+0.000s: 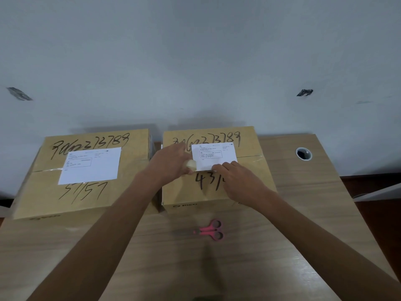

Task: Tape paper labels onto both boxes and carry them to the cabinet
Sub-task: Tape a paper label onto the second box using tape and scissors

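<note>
The left hand (173,161) has its grip closed around a tape roll (190,164) at the left edge of the paper label (213,157) on the right box (208,187). The right hand (236,181) presses straight fingers on the label's lower edge. Pink scissors (209,230) lie on the counter (282,246) nearby.

Wall: I saw pale grey wall (195,51), two dark marks | Desk: wood-grain desk (293,213), round cable hole (303,153) | Floor: dark strip (373,185) at right
</note>
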The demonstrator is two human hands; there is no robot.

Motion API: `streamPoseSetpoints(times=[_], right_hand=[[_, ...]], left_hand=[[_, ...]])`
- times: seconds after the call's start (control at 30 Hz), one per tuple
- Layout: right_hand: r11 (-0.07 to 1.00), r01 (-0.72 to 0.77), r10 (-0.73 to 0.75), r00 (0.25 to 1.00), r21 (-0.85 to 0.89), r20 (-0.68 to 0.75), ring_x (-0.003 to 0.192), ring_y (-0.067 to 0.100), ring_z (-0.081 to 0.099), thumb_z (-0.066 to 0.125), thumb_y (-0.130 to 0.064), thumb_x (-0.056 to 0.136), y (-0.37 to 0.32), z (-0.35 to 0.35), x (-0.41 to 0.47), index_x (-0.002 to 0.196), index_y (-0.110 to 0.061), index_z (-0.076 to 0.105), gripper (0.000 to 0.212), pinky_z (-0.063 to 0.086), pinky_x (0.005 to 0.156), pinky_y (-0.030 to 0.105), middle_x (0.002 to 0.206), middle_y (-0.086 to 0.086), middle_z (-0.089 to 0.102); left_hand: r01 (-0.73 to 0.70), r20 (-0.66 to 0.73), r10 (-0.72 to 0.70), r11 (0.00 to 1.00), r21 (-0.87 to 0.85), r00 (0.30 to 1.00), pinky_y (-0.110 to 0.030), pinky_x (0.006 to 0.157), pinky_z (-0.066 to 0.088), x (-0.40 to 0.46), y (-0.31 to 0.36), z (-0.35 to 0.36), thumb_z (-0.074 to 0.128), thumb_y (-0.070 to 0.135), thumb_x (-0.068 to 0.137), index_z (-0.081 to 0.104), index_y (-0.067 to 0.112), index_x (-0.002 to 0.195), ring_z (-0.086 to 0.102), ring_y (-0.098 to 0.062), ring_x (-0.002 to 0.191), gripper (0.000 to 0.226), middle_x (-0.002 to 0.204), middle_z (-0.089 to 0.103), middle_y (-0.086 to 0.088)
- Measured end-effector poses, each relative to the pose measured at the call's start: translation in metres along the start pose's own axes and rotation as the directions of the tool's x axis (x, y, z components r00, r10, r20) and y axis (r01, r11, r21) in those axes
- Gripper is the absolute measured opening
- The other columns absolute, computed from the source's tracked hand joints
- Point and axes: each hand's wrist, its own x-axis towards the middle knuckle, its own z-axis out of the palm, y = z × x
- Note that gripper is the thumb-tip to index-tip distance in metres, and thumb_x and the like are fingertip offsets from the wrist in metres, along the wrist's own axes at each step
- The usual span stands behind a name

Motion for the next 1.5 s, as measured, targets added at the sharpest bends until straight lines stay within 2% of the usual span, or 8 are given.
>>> streamPoseSetpoints(times=[0.27,0.4,0.53,0.73,0.9,1.23,1.4,1.5], right_hand=[[1.000,0.026,-0.026,1.000,0.001,0.008,0.101,0.020,0.047,0.050,-0.009,0.090,-0.002,0.000,-0.004,0.146,-0.019,0.033,0.059,0.045,0.089,0.031,0.125,0.003,0.052],[0.998,0.038,-0.036,0.999,-0.053,0.041,0.107,0.022,0.046,0.048,-0.013,0.090,-0.003,-0.002,-0.002,0.148,-0.020,0.030,0.061,0.045,0.095,0.033,0.133,0.004,0.045],[0.997,0.004,0.000,0.999,-0.075,0.052,0.109,0.023,0.045,0.048,-0.014,0.090,-0.005,-0.006,0.003,0.143,-0.022,0.038,0.055,0.047,0.092,0.035,0.136,0.004,0.041],[0.997,0.003,0.002,0.998,-0.081,0.059,0.104,0.023,0.045,0.048,-0.014,0.090,-0.007,-0.007,0.007,0.139,-0.021,0.040,0.050,0.047,0.082,0.034,0.132,0.001,0.047],[0.999,0.009,-0.007,0.999,-0.037,0.046,0.092,0.021,0.044,0.049,-0.010,0.088,-0.010,-0.008,0.007,0.141,-0.026,0.036,0.057,0.047,0.075,0.033,0.119,0.001,0.053],[0.992,0.040,-0.028,0.995,-0.122,0.098,0.095,0.024,0.046,0.049,-0.013,0.090,-0.011,-0.009,0.006,0.145,-0.030,0.030,0.061,0.048,0.076,0.033,0.122,0.001,0.051],[0.993,0.016,-0.002,0.994,-0.120,0.113,0.091,0.022,0.043,0.050,-0.014,0.089,-0.012,-0.007,0.007,0.144,-0.028,0.029,0.061,0.046,0.071,0.031,0.118,0.001,0.051],[0.994,-0.002,0.014,0.994,-0.107,0.109,0.087,0.020,0.034,0.048,-0.018,0.089,-0.014,-0.004,0.007,0.151,-0.028,0.016,0.070,0.046,0.075,0.031,0.123,0.002,0.050]], left_hand=[[0.024,-0.028,-0.028,0.993,-0.115,0.999,-0.034,0.082,0.044,-0.005,-0.003,0.006,0.074,0.036,0.076,0.059,0.025,0.112,0.051,-0.019,0.100,0.041,0.106,0.054,0.001],[0.015,0.061,-0.008,0.993,-0.118,0.998,-0.032,0.087,0.041,-0.008,-0.007,0.010,0.068,0.038,0.082,0.044,0.037,0.135,0.046,-0.016,0.109,0.058,0.114,0.049,0.002],[0.007,0.131,0.006,0.995,-0.095,0.991,-0.029,0.082,0.036,-0.004,-0.006,0.013,0.062,0.041,0.087,0.049,0.040,0.130,0.043,-0.014,0.106,0.045,0.105,0.040,0.005],[0.030,0.155,-0.015,0.995,-0.095,0.988,-0.033,0.087,0.040,-0.001,-0.009,0.013,0.059,0.041,0.088,0.051,0.037,0.126,0.042,-0.015,0.107,0.039,0.114,0.045,0.001],[0.034,0.119,-0.023,0.995,-0.095,0.993,-0.033,0.084,0.042,-0.002,-0.010,0.013,0.061,0.040,0.087,0.050,0.028,0.125,0.042,-0.014,0.101,0.041,0.116,0.049,-0.001],[0.028,0.039,-0.025,0.998,-0.064,0.999,-0.031,0.082,0.040,-0.005,-0.015,0.011,0.071,0.032,0.080,0.055,0.025,0.105,0.046,-0.015,0.100,0.031,0.106,0.050,0.004],[0.047,0.032,-0.045,0.997,-0.061,0.998,-0.028,0.078,0.038,-0.006,-0.018,0.008,0.071,0.035,0.080,0.058,0.024,0.110,0.045,-0.014,0.097,0.035,0.101,0.047,0.005],[0.066,0.021,-0.065,0.995,-0.080,0.998,-0.028,0.077,0.036,-0.009,-0.020,0.008,0.070,0.037,0.080,0.059,0.023,0.114,0.043,-0.013,0.096,0.038,0.101,0.046,0.004]])
